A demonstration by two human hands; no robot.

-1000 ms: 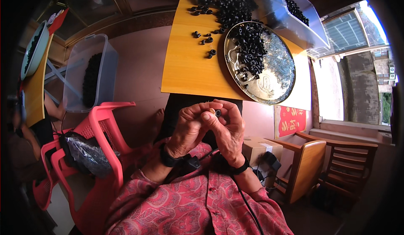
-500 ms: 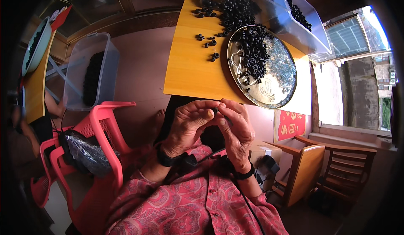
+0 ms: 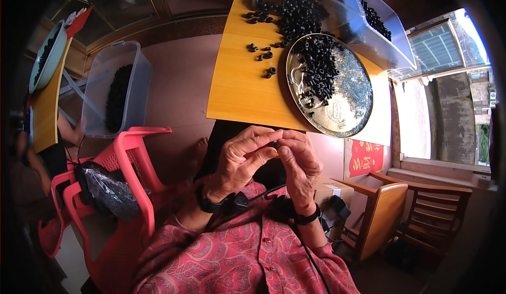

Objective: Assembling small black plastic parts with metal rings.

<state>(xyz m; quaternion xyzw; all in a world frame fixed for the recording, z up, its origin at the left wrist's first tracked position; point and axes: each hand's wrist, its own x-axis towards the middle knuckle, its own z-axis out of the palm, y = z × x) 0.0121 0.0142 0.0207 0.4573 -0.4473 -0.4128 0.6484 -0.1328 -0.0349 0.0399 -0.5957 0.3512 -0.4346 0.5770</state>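
In front of my chest, just off the table's near edge, both hands meet with bent fingers. My left hand (image 3: 243, 154) and my right hand (image 3: 299, 162) pinch a small black part (image 3: 274, 144) between them at the fingertips. Fingers cover most of it, so its exact shape is hidden. Closest to them on the table (image 3: 247, 91) lies a round shiny metal tray (image 3: 337, 119). A heap of small black ring-like parts (image 3: 320, 72) covers its left and middle, and many tiny silvery pieces (image 3: 354, 80) are spread on its right side.
Loose black parts (image 3: 268, 55) lie left of the tray, by a bigger pile. Clear plastic bins (image 3: 395, 49) stand at the table's far end. A pink plastic chair (image 3: 138, 173) is at my left, a wooden chair (image 3: 387, 215) at my right. Another person's arm (image 3: 38, 165) shows far left.
My fingertips have shifted slightly around the small black part, and both hands have moved a little downward and to the right. The view has moved slightly; the tray and table stay as they were.
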